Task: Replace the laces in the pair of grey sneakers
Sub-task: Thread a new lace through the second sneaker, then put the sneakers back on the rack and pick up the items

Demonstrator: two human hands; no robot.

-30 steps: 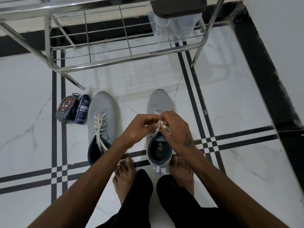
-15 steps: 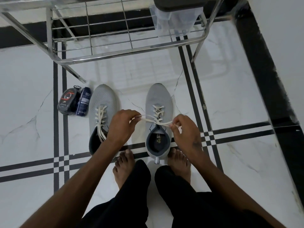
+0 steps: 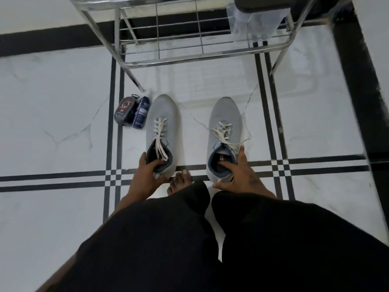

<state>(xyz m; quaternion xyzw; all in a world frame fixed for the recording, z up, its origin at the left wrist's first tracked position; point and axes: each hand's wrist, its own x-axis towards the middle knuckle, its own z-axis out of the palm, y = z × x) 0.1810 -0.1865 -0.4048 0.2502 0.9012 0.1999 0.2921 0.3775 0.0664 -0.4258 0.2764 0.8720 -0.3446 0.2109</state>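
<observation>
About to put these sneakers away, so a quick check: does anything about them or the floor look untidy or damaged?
The right sneaker has its white lace untied, one end trailing over its side. The left sneaker's lace ends are tucked inside the opening. Thin dark lines, possibly cracks or veining, cross the floor tiles.

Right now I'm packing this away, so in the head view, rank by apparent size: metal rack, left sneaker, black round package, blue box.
1. metal rack
2. left sneaker
3. black round package
4. blue box; it lies beside the black round package and looks narrower.
</observation>
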